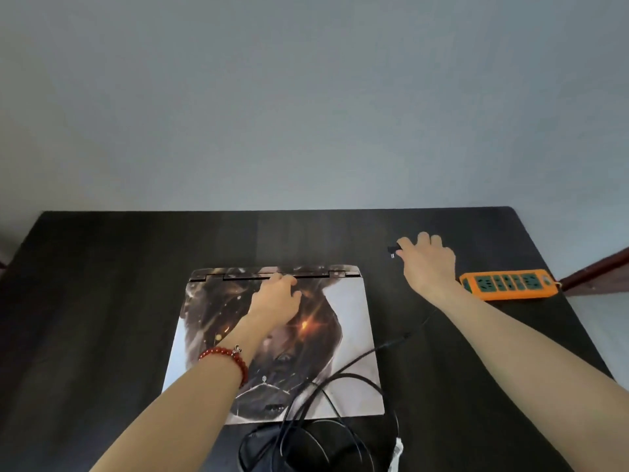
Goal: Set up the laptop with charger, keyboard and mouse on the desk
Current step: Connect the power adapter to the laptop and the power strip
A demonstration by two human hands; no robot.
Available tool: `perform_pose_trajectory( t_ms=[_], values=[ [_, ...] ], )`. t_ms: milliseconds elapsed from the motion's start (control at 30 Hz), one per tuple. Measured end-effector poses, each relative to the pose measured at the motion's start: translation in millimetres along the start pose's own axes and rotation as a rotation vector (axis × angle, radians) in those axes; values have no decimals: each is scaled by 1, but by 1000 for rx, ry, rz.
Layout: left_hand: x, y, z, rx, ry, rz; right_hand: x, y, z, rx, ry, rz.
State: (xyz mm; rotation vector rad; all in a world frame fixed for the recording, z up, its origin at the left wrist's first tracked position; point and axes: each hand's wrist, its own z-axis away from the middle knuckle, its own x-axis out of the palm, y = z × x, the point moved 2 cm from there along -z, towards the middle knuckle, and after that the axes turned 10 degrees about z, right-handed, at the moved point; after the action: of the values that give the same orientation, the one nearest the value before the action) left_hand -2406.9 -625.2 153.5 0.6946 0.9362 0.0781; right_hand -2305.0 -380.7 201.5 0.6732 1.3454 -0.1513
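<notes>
Head view shows my left hand (275,298) resting spread on the closed laptop (275,345) mid-desk (102,284), my right hand (427,260) pinching the charger plug (393,250) beyond it; nothing connected, keyboard and mouse unseen

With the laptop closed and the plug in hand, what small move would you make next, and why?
Probably bring the right hand and its charger plug toward the laptop's back edge to find the port. The lid is shut, the left hand rests on it by the hinge, and the cable trails loose.
</notes>
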Motion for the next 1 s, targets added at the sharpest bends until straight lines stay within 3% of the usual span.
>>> perform_pose_trajectory(
  t_ms=[200,300,467,600,1000],
  values=[
    [22,-8,-50,82,146,-212,29,-50,-50,-50,63,-132],
    [35,-13,-72,137,182,-194,41,-82,-58,-103,106,-297],
    [43,-14,-81,236,373,-162,62,-115,-61,-159,93,-447],
    [43,-16,-80,248,446,-135,68,-132,-60,-118,97,-607],
    [34,-35,-70,282,555,-167,66,-154,-68,-241,42,-653]
  ],
)
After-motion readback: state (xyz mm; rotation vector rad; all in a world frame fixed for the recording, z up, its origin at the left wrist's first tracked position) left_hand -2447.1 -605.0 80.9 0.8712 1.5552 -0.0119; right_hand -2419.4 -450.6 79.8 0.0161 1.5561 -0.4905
